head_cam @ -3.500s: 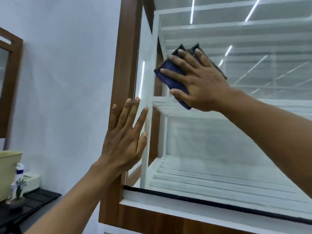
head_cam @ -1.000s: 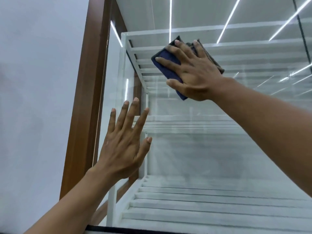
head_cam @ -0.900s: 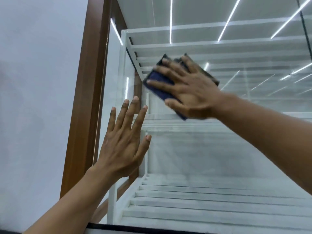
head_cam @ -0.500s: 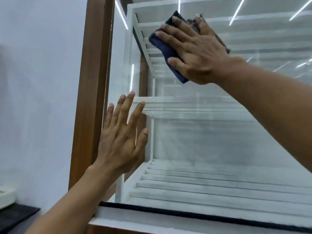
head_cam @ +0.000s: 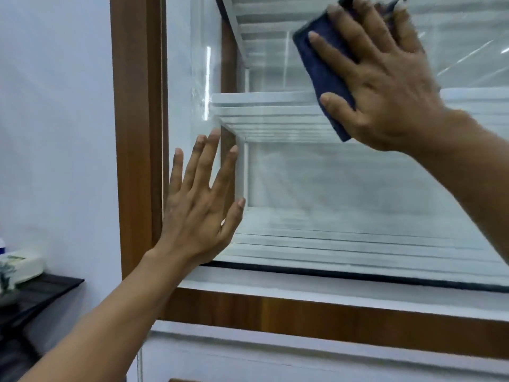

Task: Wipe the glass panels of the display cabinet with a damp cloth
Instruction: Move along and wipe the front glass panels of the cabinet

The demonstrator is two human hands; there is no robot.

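Two hands on one smooth glass panel (head_cam: 344,186) of the cabinet (head_cam: 135,133), framed in brown grained wood. Right hand (head_cam: 385,86): fingers spread wide, pressing one folded, fuzzy dark blue cloth (head_cam: 319,68) high on the glass. Left hand (head_cam: 198,210): fingers straight, slightly apart, low beside the frame. Behind the glass, two white slatted shelves (head_cam: 358,237).

- My right grip (head_cam: 385,86) lies flat on the cloth (head_cam: 319,64), upper right on the glass panel (head_cam: 344,183).
- My left grip (head_cam: 198,216) rests on the glass lower left, beside the frame post (head_cam: 135,133).
- Shelves (head_cam: 344,238) sit behind the glass.
- A tabletop (head_cam: 41,290) stands left of the post.
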